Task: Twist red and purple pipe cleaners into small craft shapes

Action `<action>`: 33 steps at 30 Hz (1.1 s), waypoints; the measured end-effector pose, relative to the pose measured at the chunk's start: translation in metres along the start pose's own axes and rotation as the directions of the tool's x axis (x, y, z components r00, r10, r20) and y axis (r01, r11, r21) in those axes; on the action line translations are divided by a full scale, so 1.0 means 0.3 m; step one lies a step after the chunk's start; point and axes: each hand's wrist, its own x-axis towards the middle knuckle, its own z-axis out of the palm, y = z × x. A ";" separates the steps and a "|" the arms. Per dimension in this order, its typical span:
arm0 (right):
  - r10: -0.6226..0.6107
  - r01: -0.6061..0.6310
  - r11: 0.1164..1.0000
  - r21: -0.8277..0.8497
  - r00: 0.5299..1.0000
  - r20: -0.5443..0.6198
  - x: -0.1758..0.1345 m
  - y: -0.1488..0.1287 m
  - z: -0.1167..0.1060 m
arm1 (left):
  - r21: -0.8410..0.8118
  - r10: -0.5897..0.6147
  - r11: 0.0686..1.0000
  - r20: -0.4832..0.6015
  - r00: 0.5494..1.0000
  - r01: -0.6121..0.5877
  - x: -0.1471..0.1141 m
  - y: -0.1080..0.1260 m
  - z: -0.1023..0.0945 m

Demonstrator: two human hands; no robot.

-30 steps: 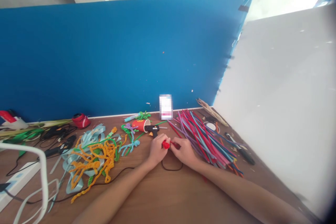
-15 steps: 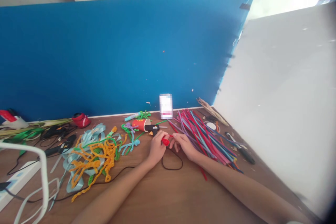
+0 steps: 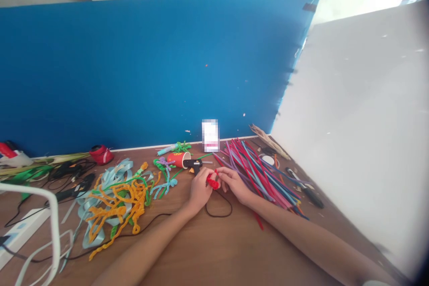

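Between my hands is a red pipe cleaner (image 3: 213, 182), coiled into a small bundle. My left hand (image 3: 201, 186) is closed around the bundle, its thumb and fingers pressed on it. With thumb and forefinger, my right hand (image 3: 233, 183) pinches the red strand beside it. Just behind my left hand lies a black glue gun (image 3: 194, 164), its nozzle pointing into a red paper cup (image 3: 177, 159) on its side. A black cord (image 3: 218, 216) loops on the table below my hands.
Several loose pipe cleaners (image 3: 258, 174) lie in a bundle at the right, near a black-handled tool (image 3: 310, 194). To the left are orange twisted pipe cleaners (image 3: 134, 201) and light blue ribbon (image 3: 117, 174). A lit phone (image 3: 210, 135) leans on the blue partition (image 3: 161, 67). A white power strip (image 3: 25, 234) sits far left.
My right hand has moved in closer to my left, and more of the red coil shows between them. The whole view has shifted slightly.
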 end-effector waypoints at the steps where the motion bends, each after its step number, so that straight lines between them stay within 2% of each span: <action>1: -0.007 0.007 1.000 0.002 1.000 -0.011 -0.001 -0.001 -0.001 | -0.001 -0.004 1.000 0.009 1.000 0.004 0.000 0.001 0.000; 6: -0.065 0.065 0.997 -0.029 0.998 0.000 -0.010 -0.011 -0.003 | 0.006 -0.006 1.000 0.057 0.998 0.005 -0.007 0.004 0.000; 13: -0.088 0.087 0.995 -0.044 0.996 -0.019 -0.010 -0.011 -0.006 | -0.007 0.008 1.000 0.071 0.997 -0.008 -0.008 0.015 -0.003; 19: -0.071 0.070 0.997 -0.021 0.996 -0.054 -0.008 -0.005 -0.013 | 0.004 0.080 0.997 0.131 0.988 -0.082 -0.013 0.020 -0.007; 27: -0.029 0.031 0.999 0.033 0.996 -0.080 -0.008 -0.020 -0.013 | 0.010 0.080 0.997 0.110 0.991 -0.082 -0.009 0.010 0.000; 33: -0.031 0.032 0.999 0.013 0.997 -0.073 -0.006 -0.024 -0.014 | 0.041 0.098 0.994 0.092 0.991 -0.103 -0.009 0.009 -0.004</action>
